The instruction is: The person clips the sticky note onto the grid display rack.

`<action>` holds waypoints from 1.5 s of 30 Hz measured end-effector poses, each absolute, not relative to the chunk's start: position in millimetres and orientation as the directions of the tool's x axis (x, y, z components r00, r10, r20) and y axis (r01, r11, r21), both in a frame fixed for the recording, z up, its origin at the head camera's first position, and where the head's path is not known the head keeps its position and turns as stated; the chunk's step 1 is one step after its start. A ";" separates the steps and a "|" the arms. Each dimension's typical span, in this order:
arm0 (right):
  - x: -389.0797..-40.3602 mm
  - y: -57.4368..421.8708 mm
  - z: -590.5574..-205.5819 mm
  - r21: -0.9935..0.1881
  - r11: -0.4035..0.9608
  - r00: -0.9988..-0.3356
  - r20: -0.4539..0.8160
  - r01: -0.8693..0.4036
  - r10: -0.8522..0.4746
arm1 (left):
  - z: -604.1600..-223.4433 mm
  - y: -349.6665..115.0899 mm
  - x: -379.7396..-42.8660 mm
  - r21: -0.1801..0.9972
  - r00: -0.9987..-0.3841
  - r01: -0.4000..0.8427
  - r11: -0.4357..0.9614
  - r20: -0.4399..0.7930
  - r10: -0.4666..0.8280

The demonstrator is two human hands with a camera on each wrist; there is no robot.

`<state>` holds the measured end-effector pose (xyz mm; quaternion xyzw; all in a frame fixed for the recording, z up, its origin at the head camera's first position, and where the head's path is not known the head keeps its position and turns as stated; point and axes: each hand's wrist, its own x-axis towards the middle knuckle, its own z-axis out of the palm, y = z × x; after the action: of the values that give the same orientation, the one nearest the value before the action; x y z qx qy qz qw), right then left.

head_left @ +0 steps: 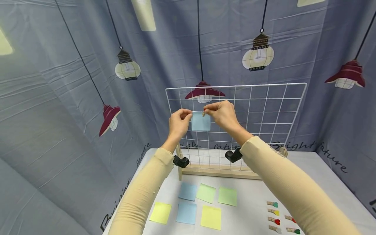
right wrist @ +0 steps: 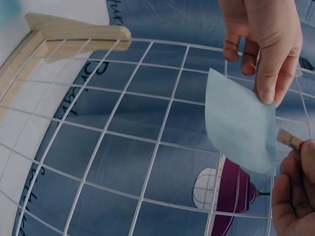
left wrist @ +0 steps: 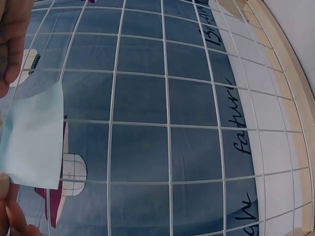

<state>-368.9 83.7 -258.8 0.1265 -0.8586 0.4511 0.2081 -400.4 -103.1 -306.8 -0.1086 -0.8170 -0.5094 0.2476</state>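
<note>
A light blue sticky note (head_left: 201,121) is held up against the upper left part of a white wire grid (head_left: 249,112). My left hand (head_left: 180,124) pinches the note at its upper left corner, thumb on the paper in the left wrist view. My right hand (head_left: 222,114) holds a small wooden clothespin (right wrist: 289,139) between thumb and fingers, a bit of red showing at its end. In the head view the clothespin overlaps the note's upper right corner. The right wrist view shows its wooden tip close beside the note's edge.
The grid stands in a wooden base (head_left: 217,171) on a white table (head_left: 164,184). In front lie several blue, green and yellow sticky notes (head_left: 211,218). Several heart-topped clothespins (head_left: 274,221) lie at the right. A blue-grey curtain with printed lamps (head_left: 176,58) hangs behind.
</note>
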 end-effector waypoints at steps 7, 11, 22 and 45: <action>-372.4 76.7 -259.1 -0.737 0.546 -0.875 0.483 -0.399 0.013 | -308.6 -101.0 -402.1 0.776 -0.828 0.448 0.444 0.548 -0.121; -373.6 75.0 -258.5 -0.728 0.553 -0.862 0.505 -0.404 0.035 | -307.7 -99.9 -403.0 0.778 -0.825 0.448 0.441 0.549 -0.131; -379.0 68.2 -258.7 -0.747 0.544 -0.868 0.492 -0.382 0.065 | -309.6 -97.1 -406.5 0.782 -0.823 0.452 0.429 0.551 -0.137; -376.8 59.5 -257.3 -0.734 0.611 -0.920 0.391 -0.296 0.025 | -315.9 -93.0 -403.7 0.796 -0.822 0.440 0.416 0.543 -0.170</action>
<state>-376.8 59.5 -257.3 0.0771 -0.8784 0.4341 0.1844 -403.7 -93.0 -315.9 -0.0852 -0.7915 -0.5336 0.2855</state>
